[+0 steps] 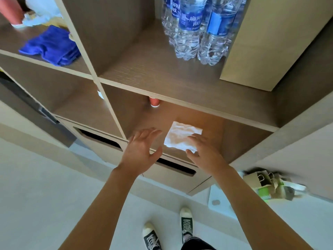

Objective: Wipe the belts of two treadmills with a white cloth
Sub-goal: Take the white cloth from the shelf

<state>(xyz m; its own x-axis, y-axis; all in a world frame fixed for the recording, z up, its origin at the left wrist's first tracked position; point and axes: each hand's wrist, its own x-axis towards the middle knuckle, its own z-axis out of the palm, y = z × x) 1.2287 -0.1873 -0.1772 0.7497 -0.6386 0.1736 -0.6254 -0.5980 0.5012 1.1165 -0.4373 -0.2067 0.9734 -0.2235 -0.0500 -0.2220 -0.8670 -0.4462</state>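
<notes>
A folded white cloth (178,135) lies flat on a lower wooden shelf (234,139) of a shelving unit. My right hand (202,150) is over the cloth's near right corner, fingers spread and touching it. My left hand (142,148) hovers just left of the cloth at the shelf's front edge, fingers straight and apart, holding nothing. No treadmill is in view.
Water bottles (191,31) stand on the shelf above. A folded blue towel (52,46) lies on the upper left shelf. A red paper cup (154,102) sits at the back of the cloth's shelf. Drawers (173,175) are below. Paper bags (270,184) lie on the floor at right.
</notes>
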